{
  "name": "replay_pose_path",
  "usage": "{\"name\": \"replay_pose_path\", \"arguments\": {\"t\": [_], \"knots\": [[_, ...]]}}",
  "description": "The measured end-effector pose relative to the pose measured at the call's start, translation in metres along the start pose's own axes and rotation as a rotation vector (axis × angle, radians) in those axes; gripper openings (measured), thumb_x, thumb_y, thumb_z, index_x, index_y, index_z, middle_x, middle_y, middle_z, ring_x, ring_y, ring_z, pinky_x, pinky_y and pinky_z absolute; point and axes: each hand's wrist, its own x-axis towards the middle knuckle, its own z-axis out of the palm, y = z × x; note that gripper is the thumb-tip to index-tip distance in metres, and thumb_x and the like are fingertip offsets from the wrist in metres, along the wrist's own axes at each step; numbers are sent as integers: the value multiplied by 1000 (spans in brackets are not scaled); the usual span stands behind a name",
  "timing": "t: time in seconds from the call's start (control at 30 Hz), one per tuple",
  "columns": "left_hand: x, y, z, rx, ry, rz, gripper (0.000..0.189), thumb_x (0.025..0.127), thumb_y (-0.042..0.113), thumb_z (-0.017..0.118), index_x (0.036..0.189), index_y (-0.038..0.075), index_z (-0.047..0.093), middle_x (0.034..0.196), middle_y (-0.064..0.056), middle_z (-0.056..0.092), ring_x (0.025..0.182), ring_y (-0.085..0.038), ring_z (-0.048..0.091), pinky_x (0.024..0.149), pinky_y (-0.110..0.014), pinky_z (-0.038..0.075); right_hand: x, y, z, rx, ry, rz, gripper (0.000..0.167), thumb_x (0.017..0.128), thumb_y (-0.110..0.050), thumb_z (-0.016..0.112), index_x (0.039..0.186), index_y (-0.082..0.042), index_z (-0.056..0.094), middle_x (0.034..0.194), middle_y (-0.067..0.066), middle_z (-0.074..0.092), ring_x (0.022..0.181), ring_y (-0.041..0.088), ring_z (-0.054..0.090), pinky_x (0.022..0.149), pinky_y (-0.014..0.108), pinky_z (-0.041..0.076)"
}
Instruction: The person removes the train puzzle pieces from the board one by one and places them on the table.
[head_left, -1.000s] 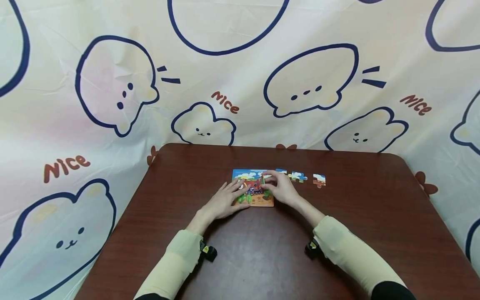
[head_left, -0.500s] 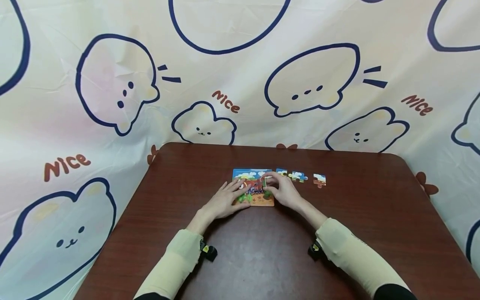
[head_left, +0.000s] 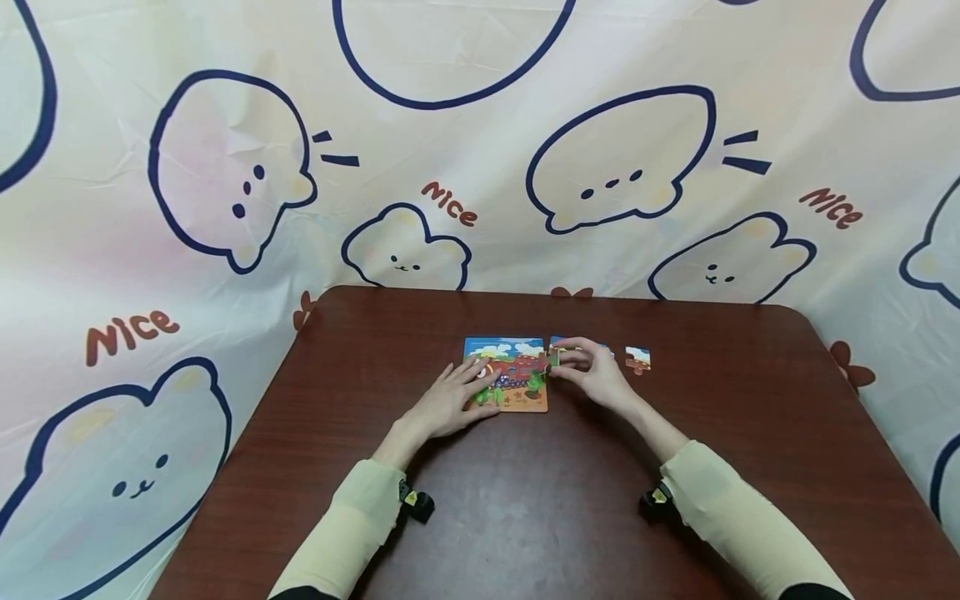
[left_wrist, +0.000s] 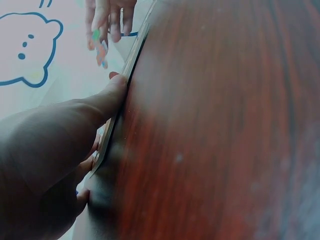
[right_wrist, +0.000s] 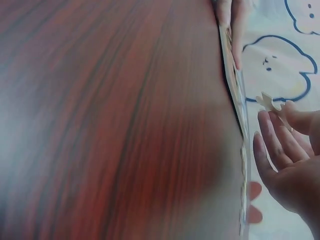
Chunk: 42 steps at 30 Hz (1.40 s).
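Observation:
A colourful jigsaw puzzle [head_left: 525, 403] with a red train picture lies flat toward the far side of the table. My left hand [head_left: 442, 404] rests on its left part with the fingers spread, and the thumb [left_wrist: 117, 82] lies along the near edge. At the puzzle's right edge, my right hand [head_left: 600, 377] pinches a small puzzle piece [right_wrist: 268, 101] between thumb and fingers. In the left wrist view this puzzle piece [left_wrist: 101, 51] is tilted and raised above the board; its pale back faces the right wrist camera.
One loose puzzle piece [head_left: 638, 359] lies to the right of my right hand. Other loose pieces [head_left: 557, 341] are partly hidden behind that hand. The brown table [head_left: 510, 500] ends at a cloth backdrop [head_left: 495, 167] with cartoon drawings.
My right hand has moved right with the puzzle piece, from over the puzzle to its right edge, now covering some loose pieces. My left hand has stayed in place.

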Motion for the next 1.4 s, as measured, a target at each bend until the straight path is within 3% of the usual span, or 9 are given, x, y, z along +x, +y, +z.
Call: {"name": "replay_pose_path", "arguments": {"t": [0.23,0.33,0.57,0.83,0.93,1.13,1.4], "knots": [[0,0,1,-15,9,-6,73,109,53,64,172,25,41,183,-8,30,174,-33,18,140,-62,16,-16,7,-30,35,28,71,44,104,-2,74,146,5,63,126,32,77,100,-2,77,86,12,59],[1,-1,1,-20,9,-8,73,109,53,64,172,25,40,183,-8,30,174,-33,17,140,-62,15,-23,11,-43,80,42,93,45,103,0,74,146,8,62,125,33,77,96,-8,75,85,12,59],[1,0,2,-20,10,-14,74,109,53,65,172,24,41,183,-8,30,174,-33,18,140,-63,16,-42,19,-66,109,61,154,50,102,-2,77,147,11,59,116,14,83,96,-9,74,83,13,60],[1,0,2,-27,6,-14,73,109,51,65,172,24,41,183,-8,29,174,-33,18,140,-63,15,-63,28,-87,44,62,170,52,101,-9,80,147,7,62,116,7,84,104,-2,77,85,11,58],[1,0,1,-26,4,-16,73,109,52,64,172,25,39,184,-8,28,174,-33,16,141,-62,14,-69,31,-93,26,65,165,52,101,-9,80,147,8,61,118,11,84,104,-1,77,86,10,58],[1,1,-1,-35,17,-13,73,109,51,66,172,23,41,183,-8,30,174,-34,18,140,-63,15,-76,33,-100,-8,61,185,51,102,-5,77,149,8,59,124,27,79,98,-13,72,83,11,58],[0,0,2,-28,12,-12,73,109,52,64,172,24,39,184,-8,28,174,-34,16,141,-62,13,-80,39,-109,-88,48,180,48,102,-7,79,144,8,63,122,29,79,95,-10,72,81,11,56]]}}
